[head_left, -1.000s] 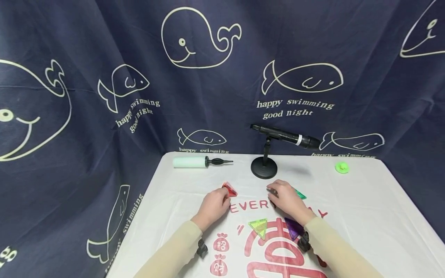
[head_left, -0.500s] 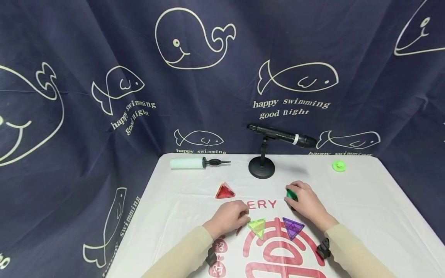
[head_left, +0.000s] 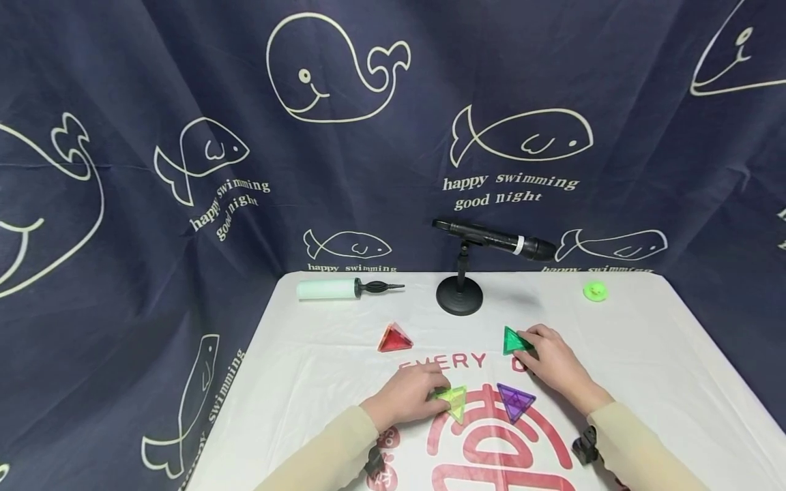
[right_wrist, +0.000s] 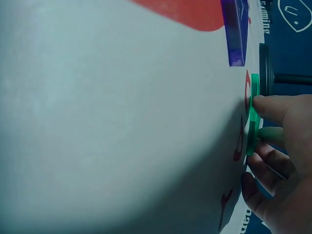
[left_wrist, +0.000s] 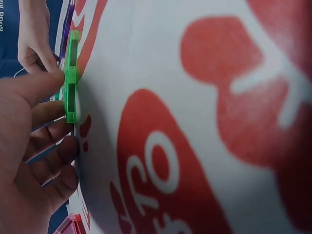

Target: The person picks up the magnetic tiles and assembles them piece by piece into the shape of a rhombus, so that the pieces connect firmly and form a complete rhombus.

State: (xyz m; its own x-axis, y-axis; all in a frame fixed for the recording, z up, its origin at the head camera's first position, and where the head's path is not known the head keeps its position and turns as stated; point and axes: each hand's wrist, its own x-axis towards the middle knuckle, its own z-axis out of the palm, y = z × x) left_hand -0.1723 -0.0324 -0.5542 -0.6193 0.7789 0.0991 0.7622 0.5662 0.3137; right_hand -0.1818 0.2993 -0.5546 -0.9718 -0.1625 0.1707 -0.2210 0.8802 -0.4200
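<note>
My left hand (head_left: pixel 411 394) pinches the left corner of a yellow-green translucent triangle tile (head_left: pixel 455 405) between thumb and fingers. The left wrist view shows this tile (left_wrist: pixel 71 75) edge-on, low over the printed cloth. Over to the right, my right hand (head_left: pixel 555 358) pinches a green triangle tile (head_left: pixel 512 340) at its right side, thumb on the near edge in the right wrist view. Between the hands and nearer me lies a purple triangle tile (head_left: pixel 514 402), point toward me. A red triangle tile (head_left: pixel 395 338) rests beyond my left hand, with a paler layer showing at its edge.
A black microphone on a round stand (head_left: pixel 459 295) is at the back of the white cloth-covered table (head_left: pixel 331 327). Left of it lies a pale green hand pump (head_left: pixel 329 289). A small bright green round object (head_left: pixel 595 291) sits at the back right. A dark curtain hangs behind.
My left hand has left the red tile and come toward me to the yellow-green one. The right hand moved right, and the green tile now shows out from under its fingers.
</note>
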